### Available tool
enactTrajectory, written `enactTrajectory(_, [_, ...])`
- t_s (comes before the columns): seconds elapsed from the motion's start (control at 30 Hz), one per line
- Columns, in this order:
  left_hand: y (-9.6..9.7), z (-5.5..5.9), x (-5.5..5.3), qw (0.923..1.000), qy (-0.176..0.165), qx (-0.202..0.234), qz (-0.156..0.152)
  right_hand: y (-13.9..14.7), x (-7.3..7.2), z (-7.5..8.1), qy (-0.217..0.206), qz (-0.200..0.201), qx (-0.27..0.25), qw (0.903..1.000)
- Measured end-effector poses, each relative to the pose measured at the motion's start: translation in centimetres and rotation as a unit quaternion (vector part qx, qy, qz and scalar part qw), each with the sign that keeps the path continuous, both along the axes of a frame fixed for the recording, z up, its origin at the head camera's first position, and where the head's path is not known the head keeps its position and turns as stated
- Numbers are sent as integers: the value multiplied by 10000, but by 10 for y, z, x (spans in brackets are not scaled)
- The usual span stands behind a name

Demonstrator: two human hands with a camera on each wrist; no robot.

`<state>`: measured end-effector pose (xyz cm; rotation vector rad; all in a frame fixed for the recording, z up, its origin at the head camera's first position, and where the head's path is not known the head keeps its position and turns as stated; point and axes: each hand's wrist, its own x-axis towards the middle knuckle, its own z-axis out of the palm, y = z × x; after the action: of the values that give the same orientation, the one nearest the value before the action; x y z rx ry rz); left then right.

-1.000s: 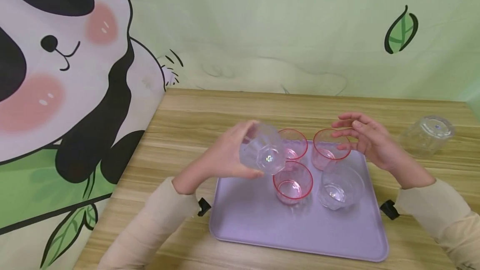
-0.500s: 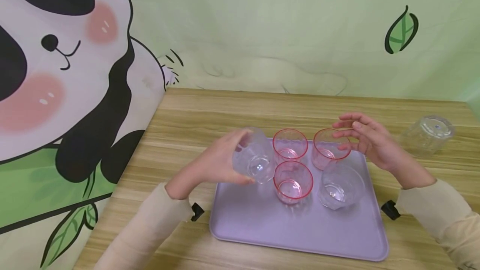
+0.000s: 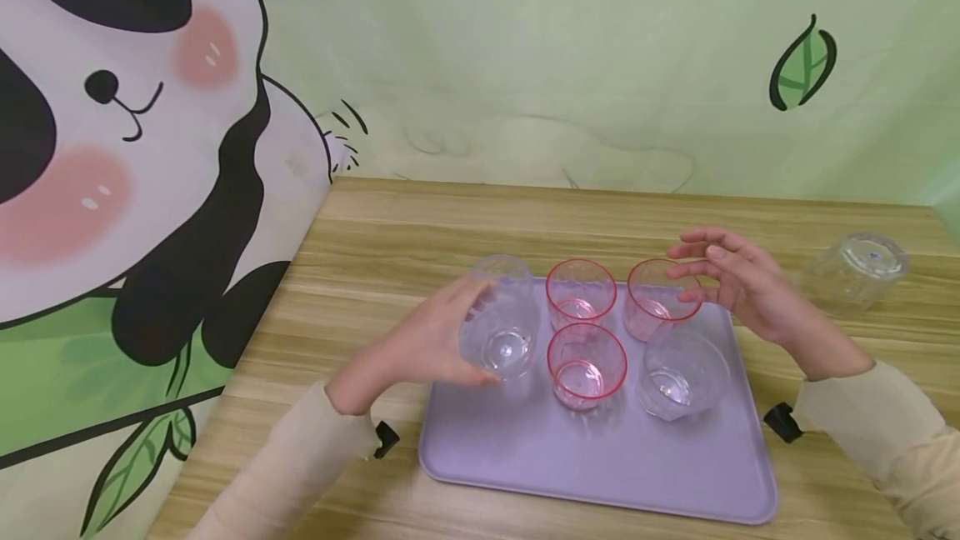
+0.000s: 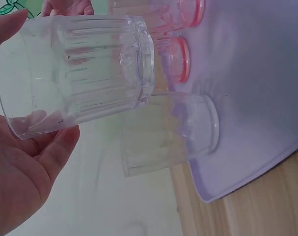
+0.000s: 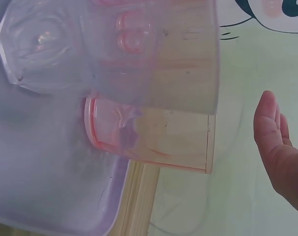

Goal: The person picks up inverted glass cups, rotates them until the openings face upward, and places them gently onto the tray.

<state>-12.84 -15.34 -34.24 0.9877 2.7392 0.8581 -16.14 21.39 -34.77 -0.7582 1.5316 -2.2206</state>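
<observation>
My left hand (image 3: 420, 340) grips a clear fluted cup (image 4: 85, 73) by its side, thumb and fingers around it. This cup is held above the left part of the lilac tray (image 3: 600, 473), base down. Just behind it, another clear cup (image 4: 171, 132) stands at the tray's back left corner. Three red-rimmed pink cups (image 3: 585, 369) stand in the middle and back of the tray, and a clear cup (image 3: 682, 377) stands at its right. My right hand (image 3: 750, 290) hovers by the back right pink cup (image 3: 663, 302), fingers loosely spread, holding nothing.
An upside-down clear cup (image 3: 858, 269) is on the wooden table (image 3: 390, 223) to the right, beyond the tray. A green wall (image 3: 540, 65) with a painted panda (image 3: 247, 215) rises behind and to the left of the table.
My left hand has shifted left and toward me with the clear cup, which now stands more upright. The clear cup behind has come into sight. The right hand stays nearly still.
</observation>
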Motion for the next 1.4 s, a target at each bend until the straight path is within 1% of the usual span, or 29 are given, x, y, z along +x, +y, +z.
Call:
enactTrajectory(0.17, [-1, -10, 3, 9999, 96, -67, 94, 1, 0, -1, 4, -23, 60, 10000])
enactTrajectory(0.37, [0, -19, 6, 9998, 30, -111, 167, 1, 0, -1, 7, -60, 112, 9999])
enactTrajectory(0.73, [3, -36, 7, 9996, 78, -237, 154, 2, -1, -3, -31, -68, 67, 9999])
enactTrajectory(1.03, [3, -46, 9, 9994, -6, -319, 150, 3, -1, -4, -42, -91, 154, 9998])
enactTrajectory(1.23, [5, -51, 11, 9992, 98, -358, 139, 4, -2, -5, -40, -85, 102, 9999])
enactTrajectory(1.4, [5, -54, 11, 9991, 140, -389, 118, 5, -2, -6, -81, -128, 167, 9997])
